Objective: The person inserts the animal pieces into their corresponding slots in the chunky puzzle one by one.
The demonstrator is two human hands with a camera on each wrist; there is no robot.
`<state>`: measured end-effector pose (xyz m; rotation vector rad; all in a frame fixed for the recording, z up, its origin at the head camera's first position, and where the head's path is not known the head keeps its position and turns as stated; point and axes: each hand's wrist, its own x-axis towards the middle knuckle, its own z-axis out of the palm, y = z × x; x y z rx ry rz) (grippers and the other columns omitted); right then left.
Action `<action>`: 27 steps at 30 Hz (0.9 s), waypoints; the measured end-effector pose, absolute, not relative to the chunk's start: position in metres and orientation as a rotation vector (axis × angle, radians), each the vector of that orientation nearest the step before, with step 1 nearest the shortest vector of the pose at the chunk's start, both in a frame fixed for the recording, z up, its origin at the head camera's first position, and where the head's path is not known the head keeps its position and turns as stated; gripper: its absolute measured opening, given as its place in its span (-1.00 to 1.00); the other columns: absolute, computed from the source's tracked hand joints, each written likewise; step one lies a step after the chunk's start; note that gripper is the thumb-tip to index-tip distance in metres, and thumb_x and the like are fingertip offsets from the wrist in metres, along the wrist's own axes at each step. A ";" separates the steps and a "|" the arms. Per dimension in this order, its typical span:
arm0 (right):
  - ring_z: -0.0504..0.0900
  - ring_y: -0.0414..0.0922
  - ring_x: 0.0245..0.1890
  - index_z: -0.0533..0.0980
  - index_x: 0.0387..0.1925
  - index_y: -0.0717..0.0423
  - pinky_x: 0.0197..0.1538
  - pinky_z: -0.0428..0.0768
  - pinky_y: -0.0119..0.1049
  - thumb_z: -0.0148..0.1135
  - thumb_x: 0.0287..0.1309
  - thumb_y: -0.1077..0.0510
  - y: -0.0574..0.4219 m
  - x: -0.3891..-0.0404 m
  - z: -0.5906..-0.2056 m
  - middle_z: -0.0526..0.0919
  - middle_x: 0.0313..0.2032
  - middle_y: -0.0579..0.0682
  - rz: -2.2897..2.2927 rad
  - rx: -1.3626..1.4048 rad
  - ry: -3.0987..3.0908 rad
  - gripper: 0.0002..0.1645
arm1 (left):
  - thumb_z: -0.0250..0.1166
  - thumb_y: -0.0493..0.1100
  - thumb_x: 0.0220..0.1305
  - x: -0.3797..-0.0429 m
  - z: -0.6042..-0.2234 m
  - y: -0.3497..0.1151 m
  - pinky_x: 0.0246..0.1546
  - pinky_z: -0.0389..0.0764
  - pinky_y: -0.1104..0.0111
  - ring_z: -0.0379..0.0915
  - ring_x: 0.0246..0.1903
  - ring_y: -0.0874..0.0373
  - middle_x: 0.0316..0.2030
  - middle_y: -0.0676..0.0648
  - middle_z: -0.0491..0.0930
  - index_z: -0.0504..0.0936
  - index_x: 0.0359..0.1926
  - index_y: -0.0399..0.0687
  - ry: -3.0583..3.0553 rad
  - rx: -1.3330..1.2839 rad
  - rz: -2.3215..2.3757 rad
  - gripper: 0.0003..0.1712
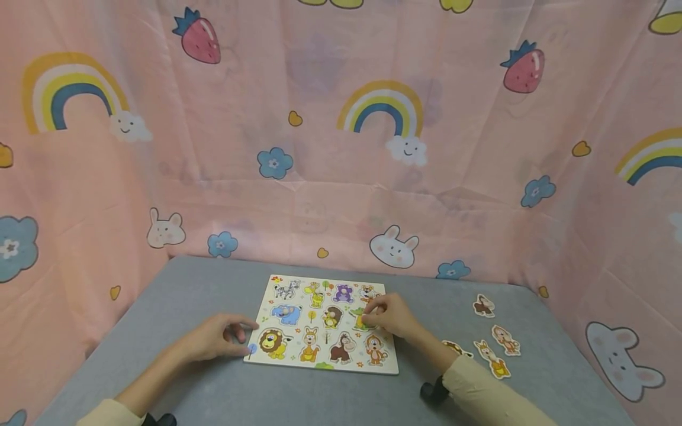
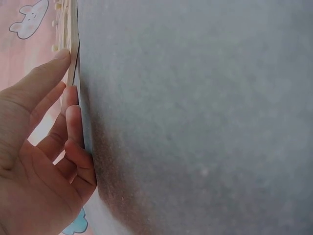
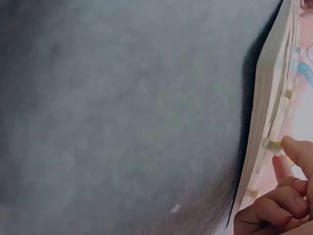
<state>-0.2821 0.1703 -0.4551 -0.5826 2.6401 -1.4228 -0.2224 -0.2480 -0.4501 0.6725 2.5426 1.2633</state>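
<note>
Head view gives me only part of the crocodile piece, because the right hand sits over it, on the 3 o'clock side of the puzzle board; which way the snout points, I can't tell. The same hand covers some of the tiger piece. Its grip is narrow, thumb and finger pinching a small knob. Over at the board's 9 o'clock edge, the left hand rests its fingertips on the rim, its grip fairly wide. Both wrist views catch the board edge-on, so the animals are lost there.

Among those sitting in the board are the elephant and the hedgehog. It lies flat on the grey worktop, long axis roughly 9 to 3.

Farther out toward 3 o'clock lie a loose horse, monkey, kangaroo and lion, the lion partly hidden by the right arm. That kangaroo's long axis runs 11 to 5, head at 11.
</note>
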 end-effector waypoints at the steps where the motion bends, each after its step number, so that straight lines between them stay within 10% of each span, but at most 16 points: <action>1: 0.20 -0.25 -0.76 0.69 -0.37 0.23 -0.64 0.19 -0.38 0.47 0.12 0.29 0.171 -0.282 -0.455 0.31 -0.76 -0.13 -1.429 -0.574 2.636 -0.93 | 0.57 -0.24 0.09 -0.222 -0.450 -0.248 -0.52 0.40 0.41 0.37 -0.54 0.20 -0.38 -0.01 0.53 0.65 0.10 -0.28 2.541 0.669 1.266 -0.46; 27: 0.25 -0.24 -0.72 0.71 -0.31 0.28 -0.61 0.21 -0.40 0.46 0.14 0.30 0.179 -0.287 -0.458 0.36 -0.72 -0.11 -1.504 -0.540 2.611 -0.90 | 0.57 -0.23 0.10 -0.223 -0.450 -0.248 -0.52 0.37 0.42 0.36 -0.53 0.21 -0.39 0.00 0.53 0.64 0.10 -0.27 2.549 0.669 1.254 -0.47</action>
